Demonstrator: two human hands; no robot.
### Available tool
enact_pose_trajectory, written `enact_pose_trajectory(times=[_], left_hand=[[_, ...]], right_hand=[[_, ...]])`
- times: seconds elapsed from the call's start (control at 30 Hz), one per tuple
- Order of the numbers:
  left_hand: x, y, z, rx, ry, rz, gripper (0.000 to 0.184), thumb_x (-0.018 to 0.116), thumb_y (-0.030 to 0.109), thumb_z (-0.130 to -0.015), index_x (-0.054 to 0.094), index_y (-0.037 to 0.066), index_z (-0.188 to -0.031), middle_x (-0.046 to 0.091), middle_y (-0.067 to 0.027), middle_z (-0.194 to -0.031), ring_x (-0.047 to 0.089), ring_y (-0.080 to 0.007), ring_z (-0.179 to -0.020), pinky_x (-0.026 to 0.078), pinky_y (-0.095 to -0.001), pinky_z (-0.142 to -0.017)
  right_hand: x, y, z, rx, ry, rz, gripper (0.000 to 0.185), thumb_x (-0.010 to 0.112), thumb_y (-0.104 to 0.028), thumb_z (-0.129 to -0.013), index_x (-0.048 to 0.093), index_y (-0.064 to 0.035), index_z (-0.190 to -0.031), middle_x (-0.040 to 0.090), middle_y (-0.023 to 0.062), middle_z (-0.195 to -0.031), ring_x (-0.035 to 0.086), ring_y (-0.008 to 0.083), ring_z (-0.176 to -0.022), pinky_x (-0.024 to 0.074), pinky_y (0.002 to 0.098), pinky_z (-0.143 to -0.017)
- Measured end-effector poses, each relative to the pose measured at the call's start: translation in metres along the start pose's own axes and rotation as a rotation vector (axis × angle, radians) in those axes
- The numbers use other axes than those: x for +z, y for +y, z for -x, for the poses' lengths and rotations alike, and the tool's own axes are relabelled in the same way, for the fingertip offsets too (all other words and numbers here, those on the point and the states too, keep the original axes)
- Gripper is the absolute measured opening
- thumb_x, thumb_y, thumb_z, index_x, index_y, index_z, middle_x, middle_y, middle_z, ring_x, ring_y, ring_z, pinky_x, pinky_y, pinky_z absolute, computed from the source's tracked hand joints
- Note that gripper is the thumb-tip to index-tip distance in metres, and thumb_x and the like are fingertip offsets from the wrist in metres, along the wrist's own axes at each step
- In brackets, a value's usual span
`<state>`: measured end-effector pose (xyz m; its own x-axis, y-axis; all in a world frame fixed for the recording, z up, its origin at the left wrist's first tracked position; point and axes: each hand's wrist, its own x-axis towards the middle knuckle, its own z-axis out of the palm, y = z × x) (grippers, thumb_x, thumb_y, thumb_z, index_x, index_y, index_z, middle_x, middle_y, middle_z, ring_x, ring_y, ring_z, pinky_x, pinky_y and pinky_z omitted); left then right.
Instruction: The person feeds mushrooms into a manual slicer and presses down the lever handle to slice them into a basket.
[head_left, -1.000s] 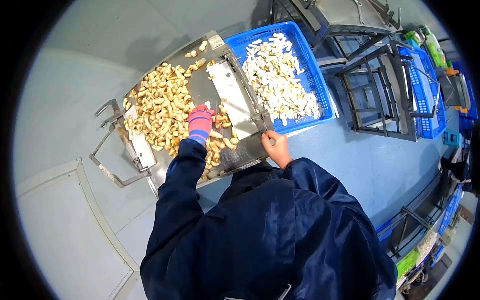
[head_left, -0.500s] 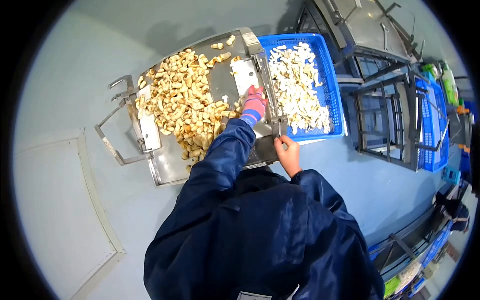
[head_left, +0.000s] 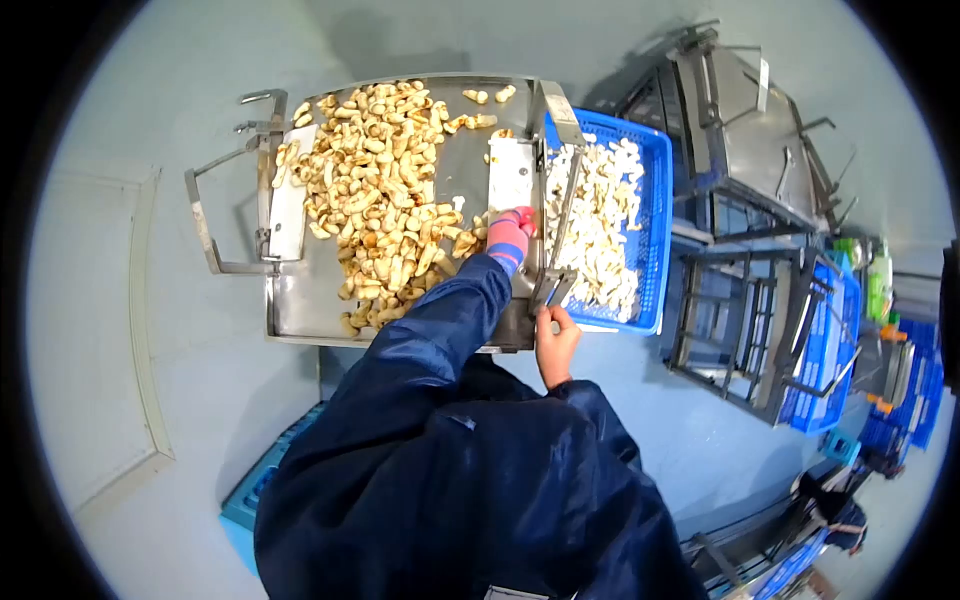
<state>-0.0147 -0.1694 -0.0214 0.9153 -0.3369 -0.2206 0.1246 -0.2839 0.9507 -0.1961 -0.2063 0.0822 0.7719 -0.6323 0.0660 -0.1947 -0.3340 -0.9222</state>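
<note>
My left hand, in a pink and blue striped glove, is closed at the lower end of the white board, beside the long metal blade; what it holds is too small to name. My bare right hand pinches the end of the blade's handle. Brown and cream mushroom-like pieces are heaped on the left and middle of the steel table. Right of the blade, a blue basket holds pale cut pieces.
A metal bracket sticks out from the table's left side. Metal frames and a steel-topped table stand to the right, near stacked blue baskets. A teal crate is on the floor at lower left. Someone in dark clothing shows far right.
My left hand has moved right from the heap to the white board by the blade. My right hand stays at the handle, which now sits more slanted. The whole view has turned.
</note>
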Motion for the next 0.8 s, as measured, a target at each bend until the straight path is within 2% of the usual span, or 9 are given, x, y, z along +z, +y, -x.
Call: enact_pose_trajectory(times=[0.17,0.2,0.3,0.37,0.4,0.43,0.7,0.73,0.8], left_hand=[[-0.004,0.009,0.007,0.027,0.043,-0.192,0.022,0.054,0.009,-0.079,0.06,0.005,-0.1,0.064,-0.0135,-0.083,0.061,-0.0261,-0.077,0.047,-0.0337,-0.072],[0.012,-0.034,-0.007,0.004,0.039,0.086,0.021,0.053,0.006,-0.079,0.06,0.005,-0.099,0.064,-0.0118,-0.082,0.061,-0.024,-0.075,0.047,-0.0322,-0.071],[0.006,-0.022,0.002,0.1,-0.009,0.14,0.024,0.052,0.0,-0.078,0.06,0.004,-0.1,0.064,-0.0103,-0.082,0.059,-0.0194,-0.073,0.047,-0.0289,-0.07],[0.024,-0.067,-0.018,0.096,-0.019,0.195,0.026,0.051,-0.004,-0.077,0.059,0.002,-0.1,0.062,-0.0094,-0.084,0.057,-0.0169,-0.074,0.047,-0.0271,-0.069],[-0.006,0.016,0.017,0.161,-0.001,-0.107,0.028,0.049,-0.007,-0.075,0.059,0.001,-0.101,0.061,-0.0085,-0.084,0.056,-0.0157,-0.074,0.046,-0.0259,-0.068],[0.01,-0.01,0.007,0.083,0.013,0.274,0.029,0.049,-0.006,-0.075,0.059,0.002,-0.102,0.061,-0.0079,-0.084,0.056,-0.0163,-0.073,0.047,-0.0265,-0.067],[0.016,-0.034,-0.007,0.175,0.037,-0.034,0.032,0.051,-0.006,-0.073,0.06,0.006,-0.102,0.061,-0.0097,-0.079,0.058,-0.0215,-0.073,0.048,-0.0301,-0.07],[0.008,-0.018,0.001,0.13,-0.033,-0.097,0.037,0.052,-0.009,-0.074,0.055,0.002,-0.109,0.061,-0.0077,-0.088,0.058,-0.0154,-0.078,0.048,-0.0254,-0.074],[0.009,-0.017,0.001,0.075,-0.031,0.02,0.034,0.053,-0.005,-0.073,0.057,0.004,-0.105,0.062,-0.0102,-0.084,0.058,-0.0218,-0.076,0.048,-0.0301,-0.072]], right_hand=[[-0.005,-0.02,-0.012,-0.044,-0.02,0.007,0.019,0.058,-0.01,-0.08,0.052,0.0021,-0.067,0.044,0.0148,-0.052,0.035,0.0139,-0.05,0.0357,0.034,-0.048],[-0.001,-0.001,-0.002,-0.061,-0.015,0.025,0.018,0.057,-0.009,-0.08,0.052,0.0024,-0.067,0.044,0.0151,-0.053,0.037,0.0145,-0.051,0.0368,0.0337,-0.05],[0.004,0.022,0.007,0.118,-0.06,0.011,0.02,0.057,-0.009,-0.08,0.052,0.0028,-0.065,0.05,0.0126,-0.053,0.044,0.0151,-0.052,0.0387,0.0333,-0.052],[-0.002,-0.015,-0.007,-0.014,0.021,0.046,0.023,0.058,-0.011,-0.081,0.052,0.002,-0.063,0.051,0.0112,-0.053,0.045,0.0147,-0.051,0.0383,0.033,-0.051],[-0.006,-0.04,-0.016,0.016,0.0,-0.002,0.025,0.059,-0.012,-0.082,0.051,0.0013,-0.062,0.051,0.0107,-0.053,0.045,0.0144,-0.051,0.0376,0.0323,-0.05],[-0.007,-0.041,-0.017,0.114,-0.051,0.005,0.024,0.058,-0.011,-0.082,0.051,0.0018,-0.063,0.05,0.0108,-0.053,0.044,0.0139,-0.052,0.0368,0.0319,-0.049],[-0.007,-0.032,-0.014,0.044,-0.019,0.037,0.022,0.059,-0.012,-0.08,0.052,0.0024,-0.065,0.049,0.013,-0.054,0.041,0.0155,-0.051,0.0392,0.031,-0.052],[-0.006,-0.025,-0.013,0.073,-0.041,0.024,0.022,0.059,-0.012,-0.08,0.052,0.0025,-0.065,0.048,0.0126,-0.054,0.04,0.0152,-0.05,0.0381,0.0315,-0.051],[0.003,0.008,0.003,0.022,-0.012,0.015,0.023,0.059,-0.012,-0.08,0.051,0.0024,-0.064,0.048,0.0123,-0.054,0.04,0.0148,-0.05,0.0372,0.0316,-0.05]])
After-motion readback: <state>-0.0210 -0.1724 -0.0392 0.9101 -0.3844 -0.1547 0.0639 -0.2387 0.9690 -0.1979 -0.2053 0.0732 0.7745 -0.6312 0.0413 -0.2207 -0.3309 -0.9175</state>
